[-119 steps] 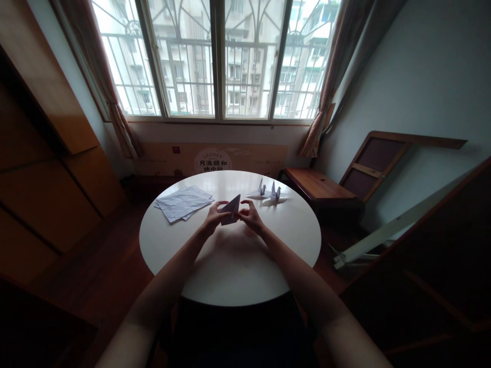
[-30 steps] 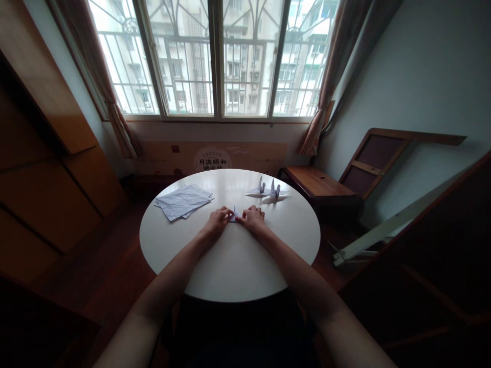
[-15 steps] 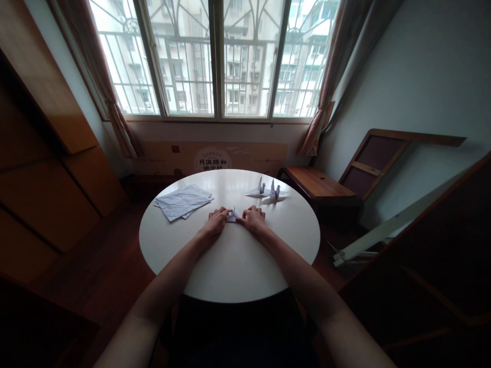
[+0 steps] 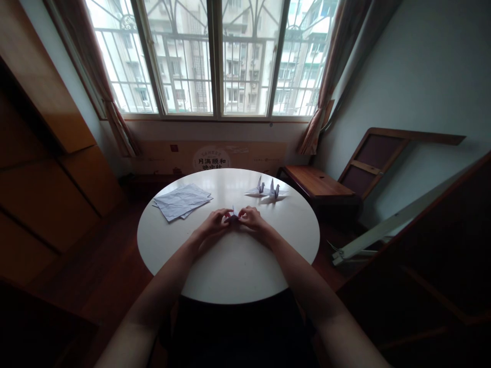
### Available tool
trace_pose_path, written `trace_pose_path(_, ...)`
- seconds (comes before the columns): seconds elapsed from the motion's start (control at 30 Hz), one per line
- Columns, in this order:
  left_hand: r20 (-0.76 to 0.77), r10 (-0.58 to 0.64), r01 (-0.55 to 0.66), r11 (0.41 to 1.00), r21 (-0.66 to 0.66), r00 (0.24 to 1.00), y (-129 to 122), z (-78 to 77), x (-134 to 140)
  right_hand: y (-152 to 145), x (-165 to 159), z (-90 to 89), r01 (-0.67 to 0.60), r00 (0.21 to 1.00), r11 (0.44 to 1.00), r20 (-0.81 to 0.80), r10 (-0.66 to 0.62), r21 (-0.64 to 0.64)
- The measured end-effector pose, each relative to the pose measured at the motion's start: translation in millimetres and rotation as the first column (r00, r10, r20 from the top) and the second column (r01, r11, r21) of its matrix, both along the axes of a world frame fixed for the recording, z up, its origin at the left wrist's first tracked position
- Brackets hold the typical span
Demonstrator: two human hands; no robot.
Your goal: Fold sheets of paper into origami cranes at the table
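Observation:
A small piece of folded paper (image 4: 233, 217) is between my two hands, over the middle of the round white table (image 4: 238, 266). One thin point of it sticks up. My left hand (image 4: 218, 220) pinches its left side, fingers curled. On the opposite side, my right hand (image 4: 251, 219) grips the paper between thumb and fingers. The fingers partly cover the folds. Two finished-looking paper cranes, a left crane (image 4: 261, 186) and a right crane (image 4: 274, 190), stand beyond my right hand with wings spread.
Creased sheets of paper (image 4: 183, 200) lie stacked at the table's left. A wooden bench (image 4: 318, 181) stands behind the table to the right, near a leaning wooden frame (image 4: 370, 163). Cabinets (image 4: 88, 179) line the left side, and a barred window (image 4: 217, 66) is ahead.
Both hands have tilted and lifted slightly with the folded paper, which now shows a darker face. The cranes and the sheets have stayed where they were.

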State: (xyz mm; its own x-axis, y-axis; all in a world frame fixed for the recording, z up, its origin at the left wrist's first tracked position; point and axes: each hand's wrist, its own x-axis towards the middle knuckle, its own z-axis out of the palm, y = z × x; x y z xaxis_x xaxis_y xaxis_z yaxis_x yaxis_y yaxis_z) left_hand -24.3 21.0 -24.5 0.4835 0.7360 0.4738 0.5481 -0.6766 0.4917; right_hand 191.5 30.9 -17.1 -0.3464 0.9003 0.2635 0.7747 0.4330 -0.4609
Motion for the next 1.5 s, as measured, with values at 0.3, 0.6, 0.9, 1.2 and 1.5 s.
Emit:
trace_pose_path(0.3,-0.077,-0.059,0.053,0.996,-0.074,0.995,-2.0,6.7,-2.2,5.6,3.8,4.0,-0.058,0.998,0.996,-0.01,0.057,-0.067)
trace_pose_path(0.6,-0.082,-0.046,0.04,0.997,-0.067,0.996,-2.3,7.3,-0.9,-0.2,3.8,7.0,-0.045,0.999,0.997,0.023,0.047,-0.059)
trace_pose_path(0.9,-0.136,0.006,-0.017,0.997,-0.079,0.991,-0.8,3.7,-0.5,0.0,4.5,6.8,-0.059,0.998,0.997,0.023,0.06,-0.045)
trace_pose_path(1.2,-0.129,0.001,-0.01,0.997,-0.073,0.992,-1.2,4.3,-0.5,1.7,5.0,4.2,-0.065,0.998,0.997,-0.006,0.065,-0.031)
trace_pose_path(1.5,-0.135,0.002,-0.013,0.997,-0.082,0.991,-4.1,8.4,1.2,0.5,3.9,4.2,-0.063,0.998,0.998,-0.004,0.063,-0.023)
